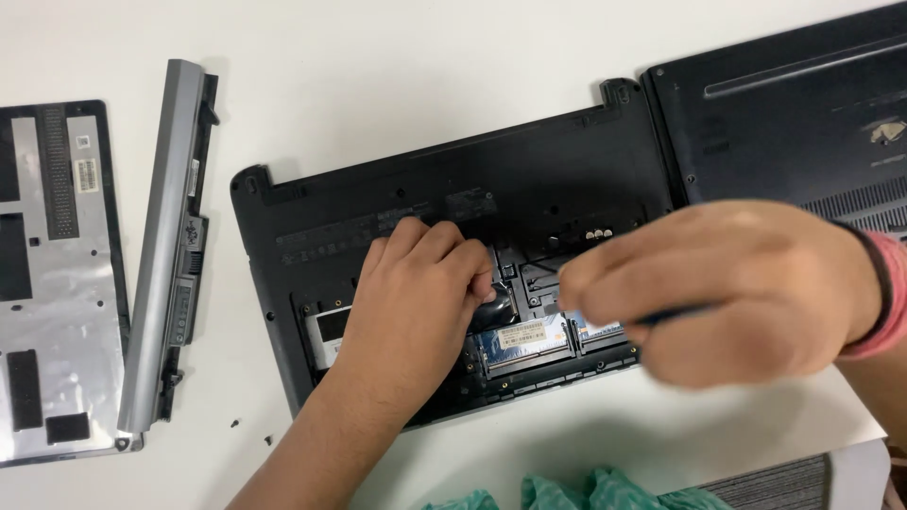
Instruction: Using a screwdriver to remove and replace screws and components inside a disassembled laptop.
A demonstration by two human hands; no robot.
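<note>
Nearest you, teal cloth (605, 491) bunches at the table (397, 57) edge. Just above it, your left hand (416, 302) rests inside the open bay of the upturned black laptop (425, 189), fingers curled together and pressing on a small black part beside the memory modules (524, 335); whether they pinch it you cannot tell. Your right hand (737, 288) hovers over the bay's right side, blurred, fingers closed around a thin dark tool (661, 316) whose tip points toward the modules. A silver drive (326, 331) shows at the bay's left, half hidden by your wrist. Two tiny screws (250, 432) lie on the table left of the laptop. Further left lie the long grey battery (165, 255) and the removed cover panel (57, 283), inner side up. At the far right, a second dark laptop (784, 104) touches the first.
</note>
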